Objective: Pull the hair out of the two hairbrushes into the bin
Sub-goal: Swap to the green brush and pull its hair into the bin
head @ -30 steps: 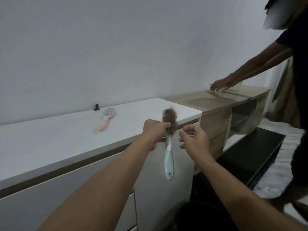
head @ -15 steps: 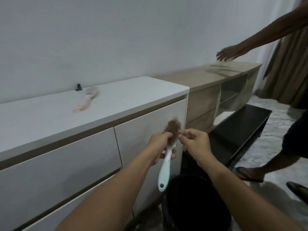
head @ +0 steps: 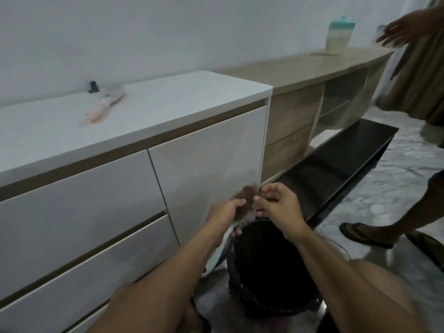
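My left hand (head: pixel 224 213) grips a pale blue-and-white hairbrush (head: pixel 219 252) by its neck, handle pointing down. A brown clump of hair (head: pixel 245 197) covers the brush head. My right hand (head: pixel 276 204) pinches that hair at its right edge. Both hands hover just above the far rim of a black bin (head: pixel 271 267) on the floor. A second, pink hairbrush (head: pixel 104 105) lies on the white cabinet top (head: pixel 168 102), far from both hands.
White drawers (head: pixel 96 212) stand to the left of the bin. A wooden sideboard (head: pixel 300 92) with a teal-lidded jar (head: pixel 337 36) extends right. Another person's hand (head: pixel 406 27) reaches over it, with sandalled feet (head: pixel 365 234) on the marble floor near the bin.
I have crouched down, and both hands and the brush have dropped from cabinet-top height to just over the bin. My right hand has closed onto the hair. The other person stepped closer.
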`<state>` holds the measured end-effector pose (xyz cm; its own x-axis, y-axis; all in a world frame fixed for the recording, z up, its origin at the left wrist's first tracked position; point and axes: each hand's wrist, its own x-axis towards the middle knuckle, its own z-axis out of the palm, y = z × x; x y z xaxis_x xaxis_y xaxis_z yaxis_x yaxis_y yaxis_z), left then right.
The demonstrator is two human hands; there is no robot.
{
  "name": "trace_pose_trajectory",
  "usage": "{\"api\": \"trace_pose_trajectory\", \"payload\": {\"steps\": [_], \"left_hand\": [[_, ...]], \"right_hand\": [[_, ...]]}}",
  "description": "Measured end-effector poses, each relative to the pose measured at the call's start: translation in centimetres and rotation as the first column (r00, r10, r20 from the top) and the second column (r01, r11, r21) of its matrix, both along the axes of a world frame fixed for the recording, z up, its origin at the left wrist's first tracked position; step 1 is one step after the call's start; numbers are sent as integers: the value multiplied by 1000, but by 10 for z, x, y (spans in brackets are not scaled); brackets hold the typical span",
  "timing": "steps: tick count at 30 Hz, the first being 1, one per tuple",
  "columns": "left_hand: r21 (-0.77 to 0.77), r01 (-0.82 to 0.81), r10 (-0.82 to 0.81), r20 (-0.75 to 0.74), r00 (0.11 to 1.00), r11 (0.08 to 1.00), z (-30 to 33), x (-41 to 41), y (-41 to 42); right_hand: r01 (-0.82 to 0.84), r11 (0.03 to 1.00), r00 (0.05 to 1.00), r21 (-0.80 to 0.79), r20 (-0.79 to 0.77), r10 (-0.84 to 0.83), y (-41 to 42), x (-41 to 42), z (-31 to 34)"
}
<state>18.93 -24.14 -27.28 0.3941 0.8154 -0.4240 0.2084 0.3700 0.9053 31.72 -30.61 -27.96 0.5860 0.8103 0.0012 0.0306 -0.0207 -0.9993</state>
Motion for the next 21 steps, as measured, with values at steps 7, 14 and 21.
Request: {"api": "trace_pose_trajectory", "payload": {"steps": [7,14,21], "left_hand": [[74,-3,9,-75,997,997,-16,0,-14],[199,24,-1,-116,993,980,-40,-4,-18],[346,-24,93,-183,979,938,-52,-7,-21]], "right_hand": [[32,996,988,-83,156,-19,-2,7,-20],[-23,988,918,-155,388,82,-7,7,-27],[-36,977,946,-210,309,101,-6,10,-32]]}}
